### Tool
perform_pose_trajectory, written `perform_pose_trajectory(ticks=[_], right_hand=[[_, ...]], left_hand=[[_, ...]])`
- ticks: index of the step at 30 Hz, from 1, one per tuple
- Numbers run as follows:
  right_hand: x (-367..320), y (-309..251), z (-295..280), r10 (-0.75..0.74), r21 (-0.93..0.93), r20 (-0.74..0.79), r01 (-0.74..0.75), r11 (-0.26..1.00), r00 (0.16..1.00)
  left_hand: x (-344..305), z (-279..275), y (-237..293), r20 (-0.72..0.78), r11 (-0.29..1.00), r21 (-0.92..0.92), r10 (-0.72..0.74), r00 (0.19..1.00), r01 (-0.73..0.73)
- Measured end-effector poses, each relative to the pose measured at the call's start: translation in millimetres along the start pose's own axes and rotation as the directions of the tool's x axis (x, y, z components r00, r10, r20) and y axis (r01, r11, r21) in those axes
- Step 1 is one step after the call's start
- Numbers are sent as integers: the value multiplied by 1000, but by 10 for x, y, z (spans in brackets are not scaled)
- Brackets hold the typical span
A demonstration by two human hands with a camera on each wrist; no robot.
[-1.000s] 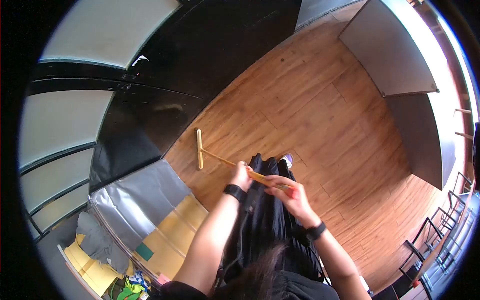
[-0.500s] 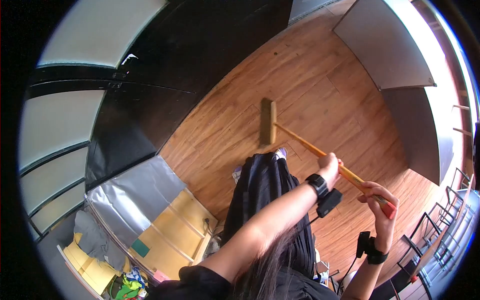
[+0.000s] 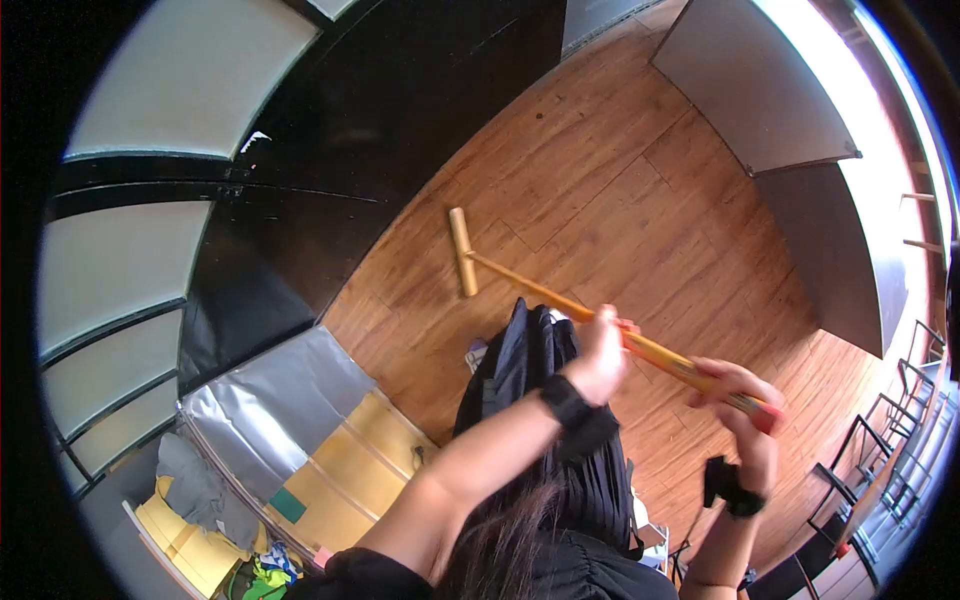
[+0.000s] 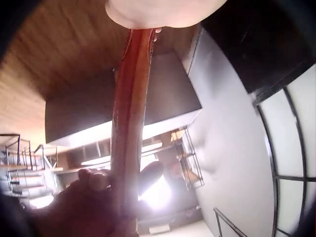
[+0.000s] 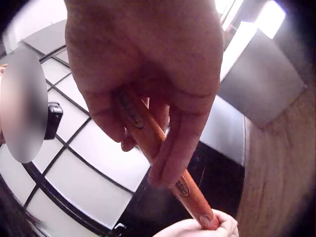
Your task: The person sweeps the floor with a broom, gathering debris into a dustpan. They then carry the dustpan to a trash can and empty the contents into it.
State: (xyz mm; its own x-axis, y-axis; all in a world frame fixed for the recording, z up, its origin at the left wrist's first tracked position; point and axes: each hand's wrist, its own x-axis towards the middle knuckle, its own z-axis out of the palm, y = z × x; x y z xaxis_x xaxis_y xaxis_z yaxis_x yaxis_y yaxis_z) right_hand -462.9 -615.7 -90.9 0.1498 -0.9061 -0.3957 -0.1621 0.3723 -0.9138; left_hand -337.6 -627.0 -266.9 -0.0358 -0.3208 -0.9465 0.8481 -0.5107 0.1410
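Note:
A push broom with a long yellow-orange handle (image 3: 525, 285) slants across the head view. Its wooden crossbar head (image 3: 463, 255) is down by the floor, ahead of the person's feet. Midway along the handle, my left hand (image 3: 600, 360) grips it with fingers wrapped round. My right hand (image 3: 740, 392) holds the handle near its red upper end. In the right wrist view the fingers of the right hand (image 5: 153, 64) curl about the orange shaft (image 5: 192, 195), with the left hand (image 5: 197, 229) farther along it.
Wood plank floor (image 3: 600, 190) spreads ahead. A black cabinet wall (image 3: 420, 100) runs along the left, above a box with silver sheeting (image 3: 260, 400). Grey panels (image 3: 760, 90) stand at the right, and black metal frames (image 3: 850, 470) line the far right.
Both hands first swung right with the broom, and the right hand shifted up the handle's end. Since then the broom head has moved back left across the floor, and the left hand leftward.

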Motion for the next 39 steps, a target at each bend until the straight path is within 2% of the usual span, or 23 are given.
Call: perform_pose_trajectory(ticks=[1, 2, 4, 5, 6, 7, 9, 11, 12, 13, 14, 15, 17, 20, 23, 27, 30, 31, 32, 33, 35, 38, 39], right_hand=[[144, 145, 140, 41, 75, 83, -47, 996, 996], [293, 245, 344, 66, 149, 131, -86, 985, 989], [578, 598, 769, 68, 290, 199, -124, 949, 978], [706, 725, 957, 117, 356, 228, -195, 914, 966], [833, 1055, 1169, -15, 351, 205, -59, 934, 979], [936, 1136, 1274, -48, 222, 234, -5, 975, 971], [1007, 1215, 1408, -25, 240, 214, -28, 970, 977], [965, 1269, 1206, -97, 198, 131, 69, 978, 987], [880, 1260, 1054, -13, 278, 74, -8, 960, 997], [783, 1193, 867, -18, 211, 9, 16, 977, 1000], [648, 994, 695, 164, 360, -51, -135, 923, 985], [517, 926, 512, 159, 311, -144, -108, 944, 977], [268, 746, 124, 170, 211, -234, -120, 970, 957], [18, 468, -185, 88, 83, -360, -62, 995, 929], [-206, 342, -394, 19, 44, -473, 2, 999, 881], [-370, 235, -568, -10, 83, -506, 61, 995, 862], [-147, 362, -399, 93, 200, -395, -14, 980, 914], [34, 415, -249, 88, 261, -331, 2, 965, 940], [226, 531, -98, 71, 249, -270, -1, 968, 960], [447, 571, 92, 127, 357, -236, -36, 933, 964], [863, 803, 468, 99, 437, -187, -8, 900, 977], [1121, 873, 574, 92, 365, -244, 3, 931, 965], [1074, 786, 516, 166, 482, -321, 10, 876, 933]], left_hand=[[142, -160, 204, -28, 999, -3, 37, 999, -37], [356, -404, 395, 49, 997, -63, 45, 998, -42], [660, -771, 842, -34, 997, -53, 60, 998, -61], [749, -899, 1039, -25, 994, 29, 104, 994, -103], [1023, -1132, 1227, -87, 989, 88, 127, 988, -120], [1267, -1303, 1351, -147, 980, 147, 154, 977, -132], [1394, -1293, 1446, -226, 969, 214, 169, 959, -121], [1550, -1233, 1237, -27, 931, 357, 88, 996, -73], [1487, -1064, 1041, 43, 923, 377, 69, 997, -80], [1195, -697, 836, -75, 901, 434, 60, 995, -21], [1199, -598, 596, 14, 877, 480, 8, 1000, -13], [1201, -409, 329, -42, 907, 416, -57, 997, 70], [1083, -47, -203, -3, 909, 416, -18, 1000, 17], [849, 473, -675, -27, 919, 389, -56, 998, 62], [413, 859, -825, -22, 958, 265, -106, 994, 108], [146, 933, -858, -2, 965, 260, -37, 999, 36], [394, 688, -453, 12, 932, 351, 98, 995, -96], [519, 581, -186, 26, 952, 305, 35, 999, -41], [671, 531, 65, -55, 936, 337, 131, 990, -105], [974, 339, 325, -3, 926, 364, 106, 994, -97], [1560, 90, 790, -68, 916, 395, 110, 992, -75], [1597, 235, 819, -24, 844, 530, 113, 993, -83], [1572, 306, 805, -5, 803, 590, 110, 994, -85]])
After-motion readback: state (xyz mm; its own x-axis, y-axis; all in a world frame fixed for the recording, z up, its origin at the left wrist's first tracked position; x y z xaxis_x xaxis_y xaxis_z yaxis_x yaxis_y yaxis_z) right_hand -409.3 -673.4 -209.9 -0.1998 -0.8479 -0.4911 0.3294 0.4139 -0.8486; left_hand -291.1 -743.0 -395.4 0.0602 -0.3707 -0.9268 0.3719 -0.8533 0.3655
